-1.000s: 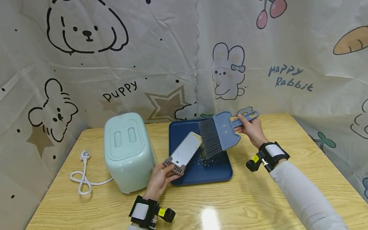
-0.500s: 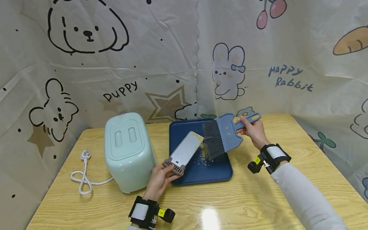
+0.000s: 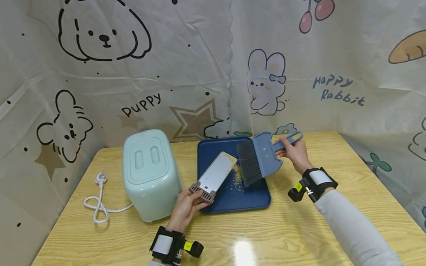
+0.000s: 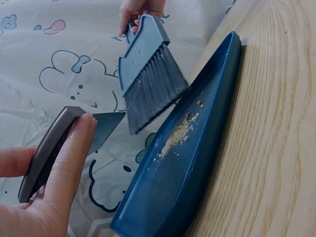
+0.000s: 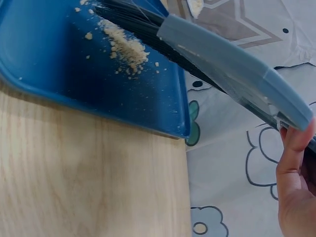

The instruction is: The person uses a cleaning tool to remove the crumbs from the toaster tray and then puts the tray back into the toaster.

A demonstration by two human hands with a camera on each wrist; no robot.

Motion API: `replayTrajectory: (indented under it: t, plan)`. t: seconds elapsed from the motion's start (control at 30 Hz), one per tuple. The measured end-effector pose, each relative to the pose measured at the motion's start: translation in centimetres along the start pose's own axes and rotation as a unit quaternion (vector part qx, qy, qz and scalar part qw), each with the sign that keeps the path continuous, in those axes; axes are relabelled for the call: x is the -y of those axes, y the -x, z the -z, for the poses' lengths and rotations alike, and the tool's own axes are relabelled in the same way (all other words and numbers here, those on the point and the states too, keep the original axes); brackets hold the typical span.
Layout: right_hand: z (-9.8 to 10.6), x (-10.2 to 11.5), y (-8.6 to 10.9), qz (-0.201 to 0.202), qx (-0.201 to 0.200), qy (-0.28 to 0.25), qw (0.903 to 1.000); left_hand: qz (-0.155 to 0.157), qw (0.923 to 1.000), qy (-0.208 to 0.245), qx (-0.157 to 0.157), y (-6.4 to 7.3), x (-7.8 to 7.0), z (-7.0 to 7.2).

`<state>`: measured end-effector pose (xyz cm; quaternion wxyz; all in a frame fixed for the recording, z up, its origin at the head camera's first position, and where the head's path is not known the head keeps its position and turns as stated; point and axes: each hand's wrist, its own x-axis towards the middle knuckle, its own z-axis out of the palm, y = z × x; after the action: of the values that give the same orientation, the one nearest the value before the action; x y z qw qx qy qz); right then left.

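Observation:
My left hand pinches the grey slotted end of a flat, pale crumb tray, which is held tilted over a navy serving tray. Yellowish bits cling to the crumb tray's far end. A blue hand brush is in my right hand, gripped by its looped handle, with dark bristles pointing left just beside the crumb tray. In the left wrist view the bristles hang over the serving tray's edge. Pale crumbs lie piled and scattered on the serving tray.
A mint-green toaster with its lid on stands left of the serving tray. Its white cord and plug lie coiled at the table's left side. Behind the wooden table hangs a printed cloth.
The brush has shifted slightly to the right, away from the crumb tray's end, uncovering more of the crumbs. My left hand and the crumb tray have barely moved.

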<state>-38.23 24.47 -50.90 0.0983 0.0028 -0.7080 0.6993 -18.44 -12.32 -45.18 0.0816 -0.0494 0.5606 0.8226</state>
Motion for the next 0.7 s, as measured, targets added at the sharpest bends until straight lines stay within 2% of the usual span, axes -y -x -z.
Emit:
replayTrajectory:
  t: [0.13,0.17,0.2,0.23,0.27,0.33,0.37,0.4,0.43,0.57,0.7]
  plan:
    - [-1.0,6.1,2.7,-0.004,0.032,-0.047,0.9984,0.004,1.0,-0.001,-0.002,0.0,-0.1,0.0]
    - [-1.6,7.9,3.6,-0.009,0.033,-0.043,0.9985,0.003,1.0,-0.003,-0.002,-0.1,-0.1,0.0]
    - [-1.7,8.0,3.3,-0.007,0.039,-0.054,0.9978,0.003,1.0,-0.005,-0.001,-0.1,-0.1,0.0]
    - [-2.4,9.9,4.3,-0.011,0.039,-0.05,0.9979,0.003,1.0,-0.007,-0.001,-0.1,-0.1,0.0]
    - [-3.0,10.7,4.6,-0.013,0.04,-0.043,0.9982,0.002,1.0,-0.008,-0.002,-0.1,-0.1,-0.1]
    - [-4.2,12.4,5.8,-0.007,0.067,-0.061,0.9959,0.0,1.0,-0.009,0.001,-0.2,-0.1,-0.2]
    - [-5.1,13.6,6.7,-0.014,0.072,-0.045,0.9963,0.0,1.0,-0.008,0.001,-0.2,-0.1,-0.2]
    - [-5.7,14.1,7.3,-0.011,0.089,-0.053,0.9946,-0.001,1.0,-0.007,0.001,-0.2,-0.1,-0.3]
    - [-6.9,16.1,8.9,-0.016,0.099,-0.042,0.994,0.0,1.0,-0.006,0.002,-0.2,-0.1,-0.4]
    - [-8.8,16.1,9.6,-0.018,0.157,-0.01,0.9875,-0.001,0.9999,-0.005,0.012,-0.2,0.1,-0.8]
    - [-10.0,16.0,10.0,-0.04,0.182,0.018,0.9822,-0.002,0.9998,-0.005,0.019,-0.2,0.3,-1.1]
